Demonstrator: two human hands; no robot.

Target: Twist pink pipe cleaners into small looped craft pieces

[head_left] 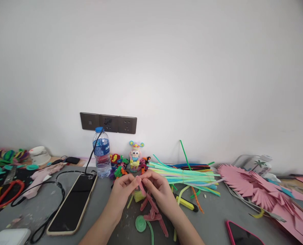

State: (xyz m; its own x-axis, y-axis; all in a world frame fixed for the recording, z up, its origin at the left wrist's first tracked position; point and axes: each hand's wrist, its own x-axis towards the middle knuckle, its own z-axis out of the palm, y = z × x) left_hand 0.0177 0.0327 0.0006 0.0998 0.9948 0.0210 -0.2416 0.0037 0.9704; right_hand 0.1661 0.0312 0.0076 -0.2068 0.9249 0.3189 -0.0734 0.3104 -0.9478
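Left hand (123,189) and right hand (159,190) meet fingertip to fingertip, both pinching a pink pipe cleaner (149,200) over the grey table (212,217), just right of the water bottle (101,157); a pale pipe-cleaner bundle (187,173) lies farther right.

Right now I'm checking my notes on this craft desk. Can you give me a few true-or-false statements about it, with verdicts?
1. The left hand and right hand both pinch a pink pipe cleaner. True.
2. The water bottle lies on its side. False: it stands upright.
3. A cable runs up to the wall socket. True.
4. The phone leans against the wall. False: it lies flat on the table.
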